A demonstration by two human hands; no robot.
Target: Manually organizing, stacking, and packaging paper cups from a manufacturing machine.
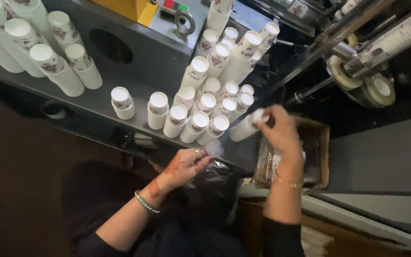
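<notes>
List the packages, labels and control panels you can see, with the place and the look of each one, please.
Cup stacks: on the grey machine ledge, white paper tubes with a dark red printed mark.
Stack in right hand: same white cups, tilted.
Clear plastic bag: under the left hand, glossy and crumpled.
Cardboard box: right of the hands, brown, open.
Control panel: top centre, grey with red and green buttons.

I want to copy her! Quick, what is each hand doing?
Left hand: closed on a clear plastic bag.
Right hand: closed on a stack of paper cups.
</notes>
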